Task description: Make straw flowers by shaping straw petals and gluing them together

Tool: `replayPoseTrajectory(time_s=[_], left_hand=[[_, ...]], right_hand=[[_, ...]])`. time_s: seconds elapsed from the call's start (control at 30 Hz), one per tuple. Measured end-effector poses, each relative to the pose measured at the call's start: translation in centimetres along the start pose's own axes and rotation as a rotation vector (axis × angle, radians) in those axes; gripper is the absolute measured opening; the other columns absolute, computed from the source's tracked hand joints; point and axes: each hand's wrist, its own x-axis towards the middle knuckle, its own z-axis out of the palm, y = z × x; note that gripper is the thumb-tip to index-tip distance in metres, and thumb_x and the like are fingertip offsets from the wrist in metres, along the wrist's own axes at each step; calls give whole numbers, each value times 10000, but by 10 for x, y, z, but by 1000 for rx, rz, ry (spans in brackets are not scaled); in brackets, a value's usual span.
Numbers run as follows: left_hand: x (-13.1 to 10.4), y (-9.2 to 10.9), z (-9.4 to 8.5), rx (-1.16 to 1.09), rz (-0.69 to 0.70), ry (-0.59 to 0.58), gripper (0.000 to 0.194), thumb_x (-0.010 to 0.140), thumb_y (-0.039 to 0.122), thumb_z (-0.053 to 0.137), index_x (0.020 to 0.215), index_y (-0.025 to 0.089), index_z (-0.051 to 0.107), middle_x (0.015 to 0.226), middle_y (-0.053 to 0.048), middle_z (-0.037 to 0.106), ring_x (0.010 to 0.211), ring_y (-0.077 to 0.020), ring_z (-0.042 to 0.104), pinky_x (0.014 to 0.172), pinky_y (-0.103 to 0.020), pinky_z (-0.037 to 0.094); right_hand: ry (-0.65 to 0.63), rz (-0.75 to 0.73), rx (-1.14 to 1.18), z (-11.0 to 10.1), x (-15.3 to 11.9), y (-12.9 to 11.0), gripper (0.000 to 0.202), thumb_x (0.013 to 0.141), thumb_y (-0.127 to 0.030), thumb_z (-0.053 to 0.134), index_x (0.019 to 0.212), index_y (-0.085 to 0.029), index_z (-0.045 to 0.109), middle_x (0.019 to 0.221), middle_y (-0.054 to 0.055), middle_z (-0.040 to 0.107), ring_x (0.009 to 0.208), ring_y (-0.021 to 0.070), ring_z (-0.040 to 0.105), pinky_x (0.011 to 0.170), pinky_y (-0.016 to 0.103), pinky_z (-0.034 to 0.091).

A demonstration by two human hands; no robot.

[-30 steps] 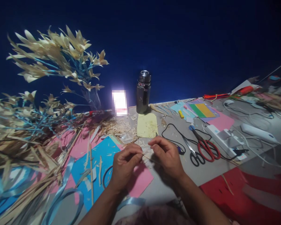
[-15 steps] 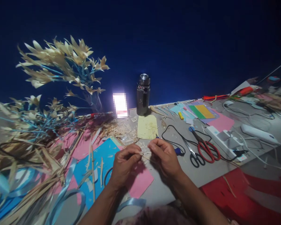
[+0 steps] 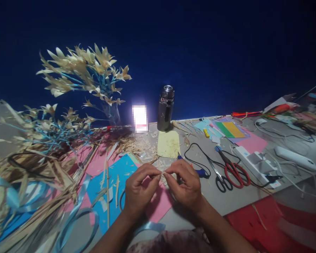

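Above the near edge of the table, my left hand (image 3: 141,186) and my right hand (image 3: 184,183) meet fingertip to fingertip. Both are closed in a pinch on a small pale sliver (image 3: 162,173), mostly hidden by the fingers; its material is too small to tell. Beneath them lies a pink sheet (image 3: 159,207). A yellow pad (image 3: 168,143) with shavings on it is just beyond the hands. To the right of my right hand are a blue-handled tool (image 3: 202,173) with a black cord, black-handled scissors (image 3: 223,183) and red-handled scissors (image 3: 235,172).
A dark flask (image 3: 165,112) stands at the back beside a glowing screen (image 3: 140,117). Pale flowers on blue stems (image 3: 94,75) rise at left above dried husks (image 3: 39,207) and blue ribbon (image 3: 77,225). A white power strip (image 3: 252,161) lies at right.
My hands have come together; the fingertips, apart before, now meet at the sliver. The whole view has shifted slightly, so the objects at the back appear farther right.
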Motion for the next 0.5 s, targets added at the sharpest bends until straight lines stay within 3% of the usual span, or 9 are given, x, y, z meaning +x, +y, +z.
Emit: replayPoseTrajectory(time_s=[0.27,0.5], left_hand=[[1,5,-1,13,48,11,130,842,88,686,833,214,719,762,-8,694,736,-167,652,682,-274,515],[-2,3,-2,29,-8,60,158,851,101,670,734,208,671,671,16,641,640,-146,599,615,-264,479]], right_hand=[[-12,-23,-34,3,-3,0,98,907,-78,680,898,-173,702,766,45,651,697,174,609,586,282,475],[5,-85,-56,7,-3,-3,114,896,-56,689,912,-169,697,771,52,643,695,172,594,587,280,476]])
